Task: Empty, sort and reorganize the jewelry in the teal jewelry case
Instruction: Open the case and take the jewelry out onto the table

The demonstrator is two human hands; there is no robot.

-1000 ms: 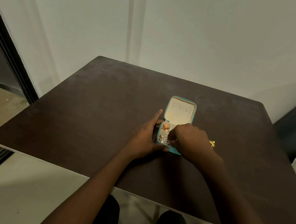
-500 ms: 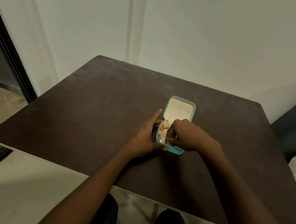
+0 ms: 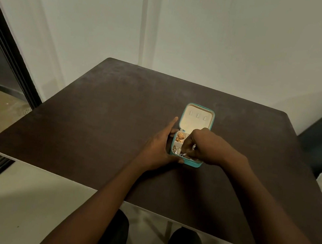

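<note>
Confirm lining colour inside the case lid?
Cream, plain, with a teal rim round the lid. Head view, the only one, shows it clearly.

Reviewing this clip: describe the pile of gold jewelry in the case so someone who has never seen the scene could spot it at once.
On the dark brown table lies an open teal jewelry case, its cream lid flat toward the wall. In the tray's far-left compartment, just below the hinge, sits the gold jewelry. Its warm orange-gold colour separates it from the paler, silvery pieces in the compartment nearer the person.
</note>
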